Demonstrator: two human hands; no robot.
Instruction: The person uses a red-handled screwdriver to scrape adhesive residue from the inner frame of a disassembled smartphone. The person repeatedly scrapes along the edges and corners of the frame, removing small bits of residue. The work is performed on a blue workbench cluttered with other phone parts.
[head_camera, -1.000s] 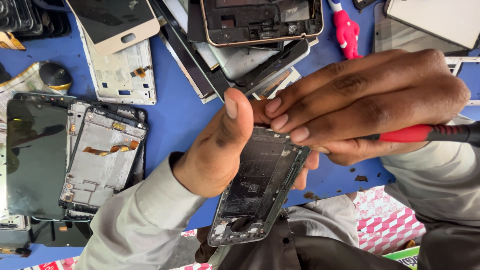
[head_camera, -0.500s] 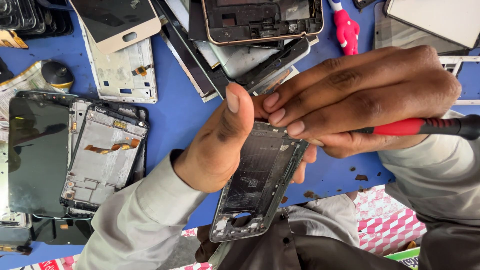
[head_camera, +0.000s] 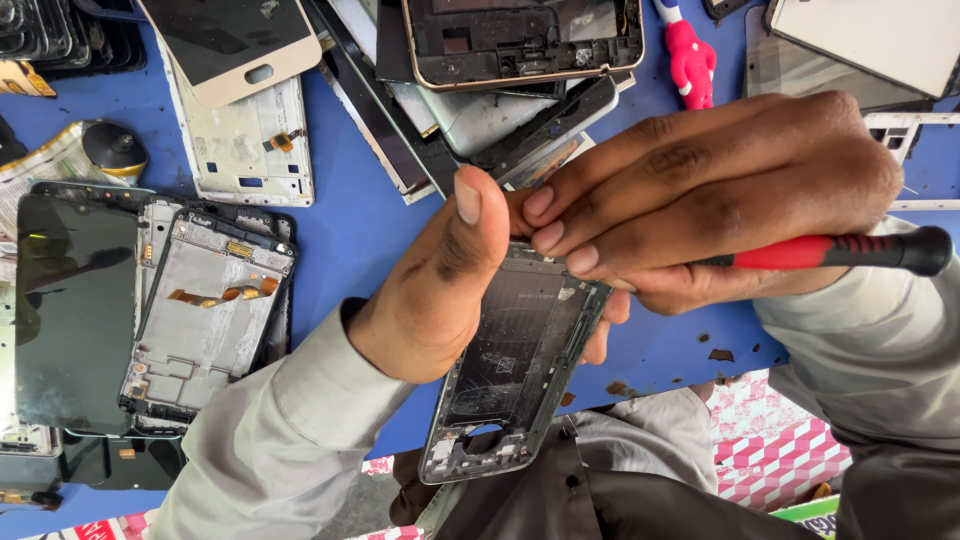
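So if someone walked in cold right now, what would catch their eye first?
Dead centre, the left hand grips a stripped phone frame over the blue table, while the right hand holds a red-handled screwdriver at its top edge. Around them lie more phone parts, including a bare frame at left.

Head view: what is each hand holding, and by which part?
Left hand grips the dark stripped phone frame by its upper edge. Right hand holds the red-and-black screwdriver along its handle, fingertips resting at the frame's top.
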